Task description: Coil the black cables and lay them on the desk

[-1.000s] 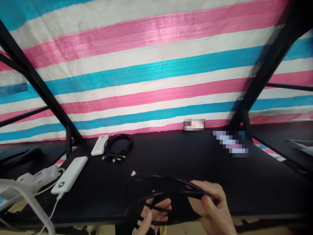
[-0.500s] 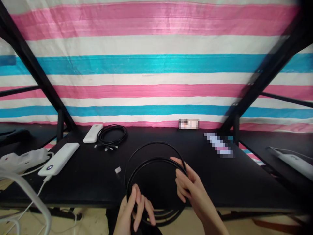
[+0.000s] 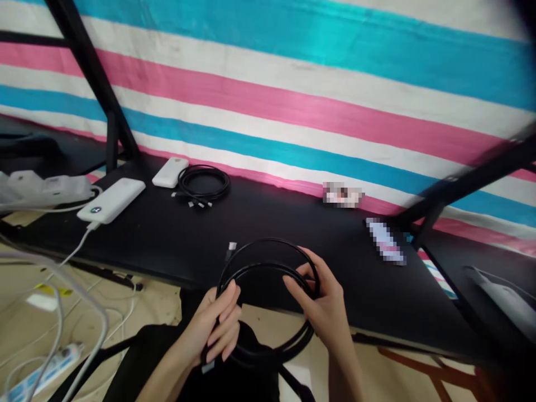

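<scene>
A looped black cable point(image 3: 288, 347) hangs between my hands at the table's front edge, its loops uneven in size. My left hand point(image 3: 221, 324) is closed round the left side of the coil, and a pale connector point(image 3: 208, 366) pokes out below it. On the right side, my right hand point(image 3: 326, 301) grips the loops between thumb and fingers. Another light plug point(image 3: 232, 246) shows just beyond the coil's upper left. Farther back lies a second coiled black cable point(image 3: 205, 195) with several plug ends, beside a white power bank point(image 3: 170, 172).
A larger white power bank point(image 3: 112, 201) with a plugged-in lead lies at the left, near white chargers point(image 3: 62, 188). White cords hang at lower left above a power strip point(image 3: 46, 371). Blurred-out items point(image 3: 385, 240) lie at right on the black table point(image 3: 276, 215). Dark frame bars stand at both sides.
The view has tilted down and turned. My left fingers, spread before, are now wrapped round the coil. My right thumb has come over the loops, and the coil's upper loops look closer together.
</scene>
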The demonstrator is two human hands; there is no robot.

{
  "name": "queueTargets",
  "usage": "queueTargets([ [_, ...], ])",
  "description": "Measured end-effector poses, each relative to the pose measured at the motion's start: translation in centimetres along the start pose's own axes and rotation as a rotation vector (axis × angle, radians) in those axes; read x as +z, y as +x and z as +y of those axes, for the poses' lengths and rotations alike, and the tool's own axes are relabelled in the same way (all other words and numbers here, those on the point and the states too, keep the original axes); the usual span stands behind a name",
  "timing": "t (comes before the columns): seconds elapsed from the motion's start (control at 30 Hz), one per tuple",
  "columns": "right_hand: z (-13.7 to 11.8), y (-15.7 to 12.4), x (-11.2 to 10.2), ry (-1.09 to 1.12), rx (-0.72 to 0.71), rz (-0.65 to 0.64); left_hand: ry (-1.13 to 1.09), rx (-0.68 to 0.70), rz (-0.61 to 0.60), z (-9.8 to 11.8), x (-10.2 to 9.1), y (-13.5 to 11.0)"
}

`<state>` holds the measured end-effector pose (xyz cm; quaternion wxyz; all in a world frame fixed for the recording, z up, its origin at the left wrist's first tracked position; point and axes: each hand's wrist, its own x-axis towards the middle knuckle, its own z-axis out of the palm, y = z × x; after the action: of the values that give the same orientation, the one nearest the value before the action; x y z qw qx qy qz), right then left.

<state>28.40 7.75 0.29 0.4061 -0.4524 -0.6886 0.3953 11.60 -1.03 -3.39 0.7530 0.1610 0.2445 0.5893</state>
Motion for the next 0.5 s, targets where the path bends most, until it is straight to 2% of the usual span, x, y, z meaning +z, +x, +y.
queueTargets([
  [0.13,0.4,0.6,1.6,-0.147,-0.033,-0.021,0.020,-0.012,-0.002,0.7,-0.5,-0.4],
  [0.2,0.4,0.8,2.2,-0.175,-0.039,-0.033,0.061,-0.018,0.040,1.0,-0.7,-0.6],
  [0.37,-0.5,0.9,2.7,-0.078,0.141,-0.140,0.200,0.045,0.219,2.6,-1.1,-1.0],
  [0.5,-1.5,0.6,2.7,-0.056,0.192,-0.230,0.221,-0.026,0.172,4.0,-1.3,-1.5],
])
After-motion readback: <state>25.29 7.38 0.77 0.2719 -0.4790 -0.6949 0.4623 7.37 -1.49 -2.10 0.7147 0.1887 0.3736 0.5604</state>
